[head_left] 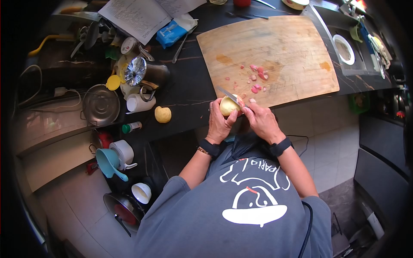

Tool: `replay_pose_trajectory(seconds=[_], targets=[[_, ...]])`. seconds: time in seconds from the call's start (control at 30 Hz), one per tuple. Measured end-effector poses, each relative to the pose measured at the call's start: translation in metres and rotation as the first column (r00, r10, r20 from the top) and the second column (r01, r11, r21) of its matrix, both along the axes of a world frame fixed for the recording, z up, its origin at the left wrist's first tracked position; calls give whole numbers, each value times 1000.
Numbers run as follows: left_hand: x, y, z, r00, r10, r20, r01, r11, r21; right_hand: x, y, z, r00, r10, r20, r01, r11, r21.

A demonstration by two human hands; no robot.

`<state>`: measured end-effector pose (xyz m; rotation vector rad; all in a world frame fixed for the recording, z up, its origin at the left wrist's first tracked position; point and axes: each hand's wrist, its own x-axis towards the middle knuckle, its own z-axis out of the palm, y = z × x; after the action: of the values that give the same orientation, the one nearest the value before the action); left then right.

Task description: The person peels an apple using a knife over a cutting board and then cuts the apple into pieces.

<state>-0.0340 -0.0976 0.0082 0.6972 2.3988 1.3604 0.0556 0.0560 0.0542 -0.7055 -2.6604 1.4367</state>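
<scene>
In the head view, my left hand [219,124] wraps its fingers around a round, pale yellow peeled piece that looks like a potato [228,107]. My right hand [263,122] is closed on a small knife [227,93], whose handle is mostly hidden by the fingers. The blade lies against the top of the potato, pointing up and left. Both hands are at the near edge of a wooden cutting board [297,47]. Small pink and red scraps [258,74] lie on the board just beyond them. A second pale yellow piece [162,115] rests on the dark counter to the left.
Left of the board stand a metal pot [155,75], a white cup [140,104] and a round metal lid [101,105]. A blue packet [171,33] and printed sheets [135,17] lie behind. At the right is a sink with a white bowl [343,49].
</scene>
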Motion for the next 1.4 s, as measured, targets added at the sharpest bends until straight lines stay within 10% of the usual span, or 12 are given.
replay_pose_trajectory(seconds=[1.4], targets=[[-2,-7,-3,997,-74,30,73,997,7,-11,18,-27,998,33,56,-11,932,-364]])
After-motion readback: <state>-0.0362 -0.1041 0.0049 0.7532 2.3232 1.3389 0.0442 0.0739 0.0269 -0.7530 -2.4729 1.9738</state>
